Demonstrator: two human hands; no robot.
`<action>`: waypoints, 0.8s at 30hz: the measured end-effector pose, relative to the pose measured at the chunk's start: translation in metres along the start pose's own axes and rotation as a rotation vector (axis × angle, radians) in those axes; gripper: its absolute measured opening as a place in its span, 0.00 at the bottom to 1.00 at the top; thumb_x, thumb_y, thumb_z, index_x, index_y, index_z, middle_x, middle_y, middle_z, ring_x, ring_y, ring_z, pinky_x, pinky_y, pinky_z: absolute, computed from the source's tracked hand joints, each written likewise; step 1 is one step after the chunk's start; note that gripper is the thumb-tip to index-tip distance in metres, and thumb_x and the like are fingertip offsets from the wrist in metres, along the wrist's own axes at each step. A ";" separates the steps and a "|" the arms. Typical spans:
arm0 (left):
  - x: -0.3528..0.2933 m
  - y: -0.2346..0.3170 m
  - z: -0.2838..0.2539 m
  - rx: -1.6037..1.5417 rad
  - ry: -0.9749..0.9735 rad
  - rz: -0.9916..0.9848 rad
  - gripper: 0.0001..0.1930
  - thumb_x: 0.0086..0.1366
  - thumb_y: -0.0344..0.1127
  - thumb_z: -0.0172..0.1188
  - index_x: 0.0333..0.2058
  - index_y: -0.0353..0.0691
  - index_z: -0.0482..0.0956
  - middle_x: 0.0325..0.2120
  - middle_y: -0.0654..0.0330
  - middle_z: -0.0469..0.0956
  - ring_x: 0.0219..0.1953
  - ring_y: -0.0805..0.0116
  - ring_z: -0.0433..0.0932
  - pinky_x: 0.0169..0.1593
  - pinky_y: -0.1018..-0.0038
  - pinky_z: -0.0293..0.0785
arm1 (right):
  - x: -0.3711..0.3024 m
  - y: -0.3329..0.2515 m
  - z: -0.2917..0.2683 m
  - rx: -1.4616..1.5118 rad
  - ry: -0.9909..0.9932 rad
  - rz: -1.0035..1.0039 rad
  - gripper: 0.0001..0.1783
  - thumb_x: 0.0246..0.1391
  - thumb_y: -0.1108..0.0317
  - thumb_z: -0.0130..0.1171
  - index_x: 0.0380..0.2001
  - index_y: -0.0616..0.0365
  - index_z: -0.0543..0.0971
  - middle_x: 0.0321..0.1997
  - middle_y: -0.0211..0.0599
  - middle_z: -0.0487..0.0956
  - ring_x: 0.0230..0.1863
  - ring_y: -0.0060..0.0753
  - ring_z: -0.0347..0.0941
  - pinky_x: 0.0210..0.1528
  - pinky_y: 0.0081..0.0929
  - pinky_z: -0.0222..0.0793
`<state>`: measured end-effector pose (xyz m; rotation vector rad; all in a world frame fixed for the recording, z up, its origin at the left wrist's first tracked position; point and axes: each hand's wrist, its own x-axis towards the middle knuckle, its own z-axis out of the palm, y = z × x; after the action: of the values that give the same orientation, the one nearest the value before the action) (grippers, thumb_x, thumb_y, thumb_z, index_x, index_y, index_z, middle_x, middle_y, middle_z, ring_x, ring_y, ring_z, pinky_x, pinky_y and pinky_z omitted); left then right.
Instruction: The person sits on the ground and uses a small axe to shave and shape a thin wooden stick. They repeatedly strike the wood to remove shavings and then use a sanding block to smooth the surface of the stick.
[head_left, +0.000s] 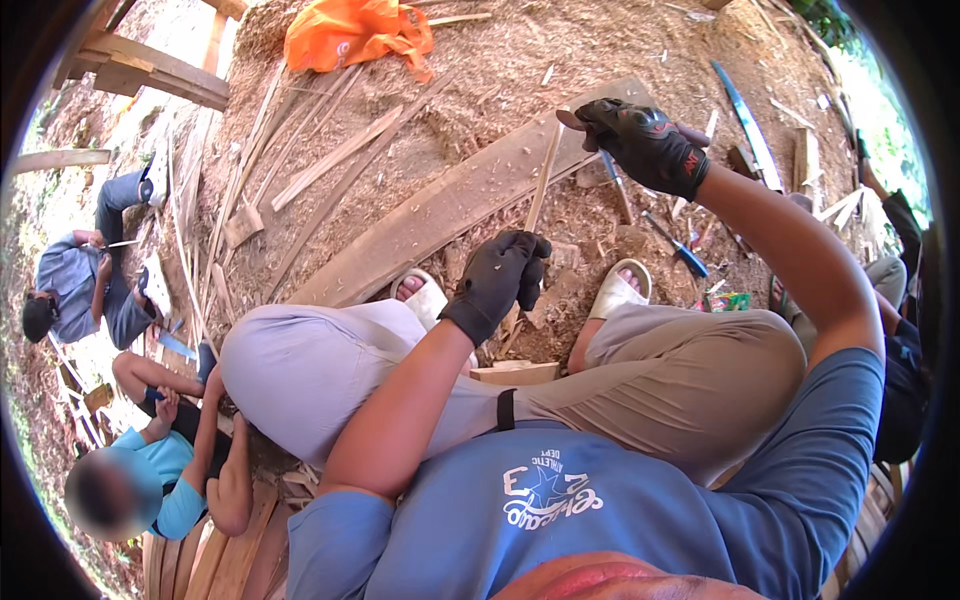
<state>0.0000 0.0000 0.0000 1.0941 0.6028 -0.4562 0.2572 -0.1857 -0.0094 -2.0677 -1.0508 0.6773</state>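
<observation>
My left hand (500,280), in a black glove, is closed round the lower end of a thin wooden strip (545,180). The strip slants up and away from it, over a long plank. At the strip's far end is my right hand (645,145), also black-gloved and closed. A short brown thing (570,120) sticks out of its left side by the strip's tip, and a dark end (692,135) shows on its other side. The fingers hide the middle, so its kind is unclear. Below both hands the long plank (420,215) lies slantwise on the ground.
Wood shavings cover the ground. A saw-like blade with a blue edge (748,125) and a blue-handled tool (690,260) lie to the right. Loose wooden strips (340,160) and an orange bag (355,35) lie beyond. Two people (75,280) sit at left, another at the right edge.
</observation>
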 end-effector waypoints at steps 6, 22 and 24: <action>0.046 -0.018 -0.050 0.112 0.167 -0.223 0.16 0.81 0.43 0.47 0.46 0.39 0.81 0.17 0.74 0.64 0.15 0.80 0.57 0.18 0.76 0.54 | 0.033 0.003 0.049 -0.307 -0.047 -0.317 0.10 0.73 0.71 0.48 0.42 0.54 0.80 0.37 0.40 0.81 0.36 0.41 0.78 0.41 0.35 0.74; 0.097 -0.054 -0.057 1.135 0.442 0.091 0.16 0.75 0.40 0.48 0.36 0.35 0.80 0.32 0.44 0.81 0.37 0.45 0.82 0.43 0.56 0.75 | 0.044 0.118 0.105 -0.616 -0.002 -0.128 0.20 0.65 0.68 0.51 0.56 0.44 0.83 0.53 0.50 0.83 0.51 0.50 0.82 0.54 0.40 0.78; 0.095 -0.049 -0.053 1.112 0.422 0.041 0.16 0.75 0.40 0.49 0.36 0.34 0.80 0.32 0.44 0.81 0.36 0.46 0.82 0.43 0.56 0.75 | 0.054 0.062 0.081 -0.537 -0.239 0.156 0.23 0.62 0.72 0.52 0.58 0.44 0.83 0.54 0.54 0.83 0.52 0.51 0.83 0.55 0.41 0.78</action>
<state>0.0291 0.0247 -0.1132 2.2967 0.6978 -0.5362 0.2581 -0.1375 -0.1143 -2.5978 -1.3248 0.7994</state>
